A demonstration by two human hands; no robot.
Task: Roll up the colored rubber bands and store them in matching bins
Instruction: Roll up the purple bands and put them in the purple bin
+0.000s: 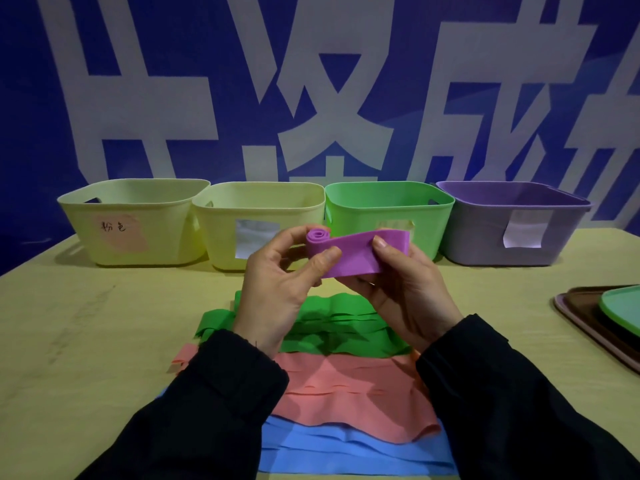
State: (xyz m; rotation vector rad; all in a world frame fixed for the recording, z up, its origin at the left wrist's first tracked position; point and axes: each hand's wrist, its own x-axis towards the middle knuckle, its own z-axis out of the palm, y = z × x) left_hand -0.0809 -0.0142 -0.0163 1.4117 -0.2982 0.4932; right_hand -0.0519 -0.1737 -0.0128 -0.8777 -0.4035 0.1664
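Note:
I hold a purple rubber band (360, 251) in the air above the table, partly rolled at its left end. My left hand (277, 285) pinches the small roll between thumb and fingers. My right hand (408, 292) grips the flat free end with the thumb on top. Under my hands lie flat piles of green bands (332, 327), pink bands (353, 393) and blue bands (346, 452). Along the back stand four bins: a pale yellow bin with a pink label (131, 202), a second pale yellow bin (259, 202), a green bin (388, 199) and a purple bin (512, 202).
The yellow table (86, 341) carries stacked trays (602, 317) at its right edge, brown and pink ones with a green one on top. A blue wall with large white characters rises just behind the bins. My dark sleeves cover parts of the pink and blue piles.

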